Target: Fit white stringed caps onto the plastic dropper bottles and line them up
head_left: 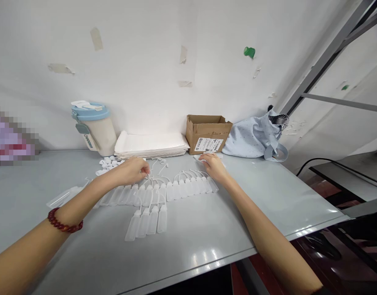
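Note:
My left hand (pixel 133 170) is above the table with its fingertips pinched at the thin white tubes (pixel 154 177); what lies between the fingers is too small to make out. Below it runs a row of small flat translucent plastic bottles (pixel 188 188), each with a thin curved tube at its top. Several more such bottles (pixel 147 221) lie in a shorter row nearer me. My right hand (pixel 214 167) reaches to a clear plastic piece (pixel 220 155) in front of the cardboard box, fingers curled down over it. Whatever its fingertips grip is hidden.
Along the wall stand a cream tumbler with a blue lid (pixel 104 131), a stack of white sheets (pixel 151 143), an open cardboard box (pixel 208 133) and a light blue cloth bag (pixel 249 137). White small pieces (pixel 108 164) lie by the tumbler. A metal frame (pixel 326 57) rises at right.

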{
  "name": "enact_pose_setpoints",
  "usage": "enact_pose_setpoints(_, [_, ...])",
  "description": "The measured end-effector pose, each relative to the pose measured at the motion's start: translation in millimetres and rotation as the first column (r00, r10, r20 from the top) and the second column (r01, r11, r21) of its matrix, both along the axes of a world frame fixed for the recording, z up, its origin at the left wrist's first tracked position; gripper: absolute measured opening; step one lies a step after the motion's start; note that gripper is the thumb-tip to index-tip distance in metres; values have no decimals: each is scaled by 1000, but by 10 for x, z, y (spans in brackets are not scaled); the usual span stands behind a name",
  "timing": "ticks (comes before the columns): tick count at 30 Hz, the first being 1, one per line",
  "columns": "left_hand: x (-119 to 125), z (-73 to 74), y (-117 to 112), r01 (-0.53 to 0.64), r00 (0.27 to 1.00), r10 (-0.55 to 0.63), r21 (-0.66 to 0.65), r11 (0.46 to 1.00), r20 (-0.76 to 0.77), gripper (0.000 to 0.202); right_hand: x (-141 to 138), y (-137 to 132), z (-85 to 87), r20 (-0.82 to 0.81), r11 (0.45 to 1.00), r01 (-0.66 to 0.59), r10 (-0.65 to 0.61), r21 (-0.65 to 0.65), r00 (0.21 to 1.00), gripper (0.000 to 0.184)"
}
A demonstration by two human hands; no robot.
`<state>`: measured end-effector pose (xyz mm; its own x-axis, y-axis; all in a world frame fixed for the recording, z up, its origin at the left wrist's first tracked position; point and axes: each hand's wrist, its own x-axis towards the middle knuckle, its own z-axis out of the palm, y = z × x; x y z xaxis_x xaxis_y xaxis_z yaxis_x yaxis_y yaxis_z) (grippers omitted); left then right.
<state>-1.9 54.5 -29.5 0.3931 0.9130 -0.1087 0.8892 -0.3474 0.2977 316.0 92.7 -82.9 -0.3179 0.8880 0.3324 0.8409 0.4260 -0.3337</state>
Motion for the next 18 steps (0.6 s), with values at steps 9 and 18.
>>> enact_pose_setpoints(9, [22,216,-220,-102,985,86,104,989,146,27,-7,-2,-23,18,999,-15,16,-43,1000,29])
enact_pose_setpoints(18, [75,61,-573,-275,916,207,164,947,344,28,-73,-104,115,-51,1000,19,-20,-13,998,28])
